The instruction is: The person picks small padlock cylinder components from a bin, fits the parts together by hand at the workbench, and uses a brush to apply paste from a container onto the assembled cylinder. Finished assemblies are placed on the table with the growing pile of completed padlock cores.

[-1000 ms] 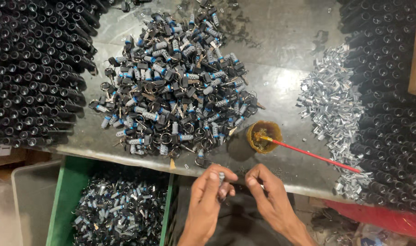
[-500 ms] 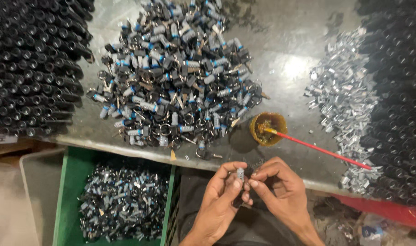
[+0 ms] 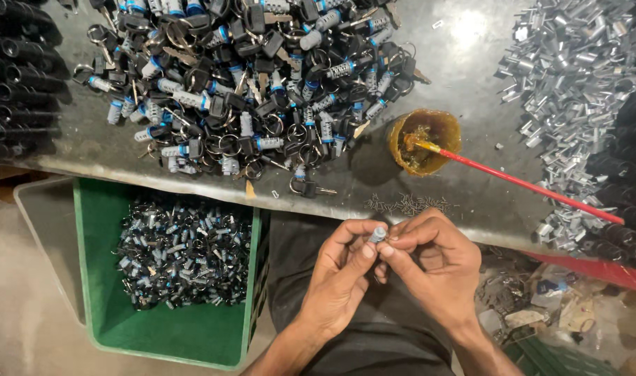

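Note:
My left hand (image 3: 342,275) and my right hand (image 3: 429,261) meet over my lap, just below the table's front edge. Between their fingertips they pinch one small grey lock cylinder (image 3: 378,234), its end pointing up. A big heap of lock cylinders with keys and rings (image 3: 248,83) covers the table (image 3: 471,202) above my hands. A small row of tiny metal pins (image 3: 405,204) lies on the table right above my fingers.
A green crate (image 3: 98,278) of finished lock parts stands lower left. A yellow cup of grease (image 3: 424,143) holds a red-handled brush (image 3: 527,184). Shiny metal clips (image 3: 576,90) pile at the right; black tubes (image 3: 18,76) are stacked at the left.
The view has moved closer and lower. Both hands stay together on the small cylinder, now raised a little toward the table edge.

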`<state>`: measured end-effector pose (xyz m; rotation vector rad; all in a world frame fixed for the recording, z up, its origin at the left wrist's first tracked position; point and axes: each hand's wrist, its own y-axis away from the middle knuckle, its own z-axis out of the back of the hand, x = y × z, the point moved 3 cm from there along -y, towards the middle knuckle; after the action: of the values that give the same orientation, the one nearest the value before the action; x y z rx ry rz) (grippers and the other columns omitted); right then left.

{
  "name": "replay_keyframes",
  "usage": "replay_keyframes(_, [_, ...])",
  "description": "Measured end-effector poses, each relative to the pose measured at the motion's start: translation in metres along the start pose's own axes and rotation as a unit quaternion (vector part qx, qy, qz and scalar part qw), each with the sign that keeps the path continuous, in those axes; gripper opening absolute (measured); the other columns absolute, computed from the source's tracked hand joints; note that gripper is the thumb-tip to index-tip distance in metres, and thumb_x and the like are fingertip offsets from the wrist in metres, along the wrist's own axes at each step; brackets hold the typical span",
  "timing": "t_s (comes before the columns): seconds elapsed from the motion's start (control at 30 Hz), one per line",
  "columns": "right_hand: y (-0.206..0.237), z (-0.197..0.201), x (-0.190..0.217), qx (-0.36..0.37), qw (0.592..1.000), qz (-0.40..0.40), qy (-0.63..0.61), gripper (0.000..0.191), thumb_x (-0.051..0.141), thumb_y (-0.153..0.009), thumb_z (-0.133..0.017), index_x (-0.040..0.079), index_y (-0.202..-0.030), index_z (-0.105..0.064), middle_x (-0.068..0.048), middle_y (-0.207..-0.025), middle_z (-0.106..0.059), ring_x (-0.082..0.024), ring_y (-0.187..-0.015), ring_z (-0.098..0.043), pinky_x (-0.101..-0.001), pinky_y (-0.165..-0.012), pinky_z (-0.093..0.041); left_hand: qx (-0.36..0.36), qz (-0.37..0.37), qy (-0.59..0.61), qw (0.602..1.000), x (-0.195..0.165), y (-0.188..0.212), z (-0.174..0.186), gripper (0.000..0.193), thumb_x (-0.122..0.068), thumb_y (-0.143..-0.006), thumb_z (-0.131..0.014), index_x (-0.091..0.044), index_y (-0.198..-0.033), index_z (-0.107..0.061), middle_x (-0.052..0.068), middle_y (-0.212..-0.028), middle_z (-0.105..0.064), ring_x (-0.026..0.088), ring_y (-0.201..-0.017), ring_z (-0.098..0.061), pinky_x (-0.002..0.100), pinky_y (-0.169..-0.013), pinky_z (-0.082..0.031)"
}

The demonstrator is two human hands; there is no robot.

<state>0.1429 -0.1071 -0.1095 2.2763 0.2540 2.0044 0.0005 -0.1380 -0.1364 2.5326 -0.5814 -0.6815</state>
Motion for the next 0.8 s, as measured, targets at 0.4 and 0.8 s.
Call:
replay_keyframes(0.4, [0.000, 0.012, -0.007, 0.059, 0.982, -0.094, -0.150, 0.036, -0.012, -0.081, -0.075, 0.002, -0.107, -0.054, -0.009, -0.101, -0.055, -0.017, -0.092, -0.062, -0.0308, -0.077, -0.058, 0.037, 0.027, -0.059, 0.997, -0.011, 0.003, 0.004, 0.034, -0.019, -0.102, -0.069, 0.003, -0.128, -0.066, 0.006, -0.111, -0.070, 0.011, -0.093, -0.061, 0.027, -0.076, -0.051])
replay_keyframes(0.8, [-0.036, 0.064, 0.051, -0.178, 0.945, 0.159, 0.225, 0.013, -0.003, -0.110, -0.071, -0.011, -0.117, -0.064, -0.020, -0.103, -0.069, -0.023, -0.091, -0.075, -0.0294, -0.084, -0.065, 0.027, -0.030, 0.061, 0.997, -0.020, -0.059, -0.019, 0.023, -0.017, -0.105, -0.065, -0.003, -0.122, -0.058, 0.007, -0.091, -0.064, 0.013, -0.080, -0.059, 0.031, -0.076, -0.051])
